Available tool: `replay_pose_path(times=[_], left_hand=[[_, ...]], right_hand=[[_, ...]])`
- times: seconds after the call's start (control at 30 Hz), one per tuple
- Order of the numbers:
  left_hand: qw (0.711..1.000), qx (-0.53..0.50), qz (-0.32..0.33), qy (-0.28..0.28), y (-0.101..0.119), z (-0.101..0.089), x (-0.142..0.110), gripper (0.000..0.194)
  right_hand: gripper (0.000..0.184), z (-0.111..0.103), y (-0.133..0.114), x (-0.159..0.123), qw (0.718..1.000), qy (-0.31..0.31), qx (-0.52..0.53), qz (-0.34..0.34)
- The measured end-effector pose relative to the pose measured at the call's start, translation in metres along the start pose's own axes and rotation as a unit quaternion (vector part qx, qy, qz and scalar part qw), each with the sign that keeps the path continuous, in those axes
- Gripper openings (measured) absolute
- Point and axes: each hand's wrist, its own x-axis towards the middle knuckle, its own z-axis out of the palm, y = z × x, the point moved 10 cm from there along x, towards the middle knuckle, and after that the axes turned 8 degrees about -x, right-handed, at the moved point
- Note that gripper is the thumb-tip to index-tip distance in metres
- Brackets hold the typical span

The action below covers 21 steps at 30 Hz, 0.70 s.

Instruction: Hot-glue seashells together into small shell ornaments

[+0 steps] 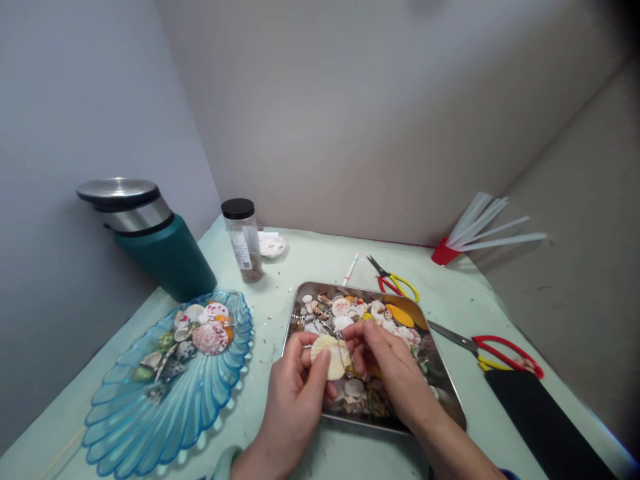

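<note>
A pale yellow scallop shell (329,359) is pinched between the thumb and fingers of my left hand (299,388), above the tray. My right hand (381,355) is closed at the shell's right edge, thumb and index finger together. A thin strand shows beside those fingertips, too fine to identify. Below both hands is a metal tray (453,393) filled with many small seashells, among them white, striped and spiral ones. An orange-yellow shell (400,315) lies near its far right corner. My hands and wrists hide part of the tray's near side.
At left, a blue scalloped glass dish (200,407) holds several shells (210,338). Behind it stand a teal bottle (167,257) and a black-lidded jar (243,240). Small scissors (393,279), larger scissors (480,347), a black slab (545,427) and a red cup (443,252) of straws sit rightward.
</note>
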Motion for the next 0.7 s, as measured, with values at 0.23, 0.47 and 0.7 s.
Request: replay_pose_path(times=[0.23,0.47,0.7], left_hand=[[1.0,0.03,0.004,-0.004,0.0,0.0,0.0,0.023],[0.998,0.067,0.02,0.004,-0.004,-0.003,-0.002,0.024],[0.996,0.086,0.027,0.014,-0.003,-0.006,0.0,0.022]], right_hand=[[0.026,0.011,-0.007,-0.003,0.995,-0.058,-0.078,-0.019],[0.029,0.012,-0.01,-0.003,0.99,-0.051,-0.13,-0.037],[0.029,0.013,-0.01,-0.002,0.988,-0.059,-0.139,-0.037]])
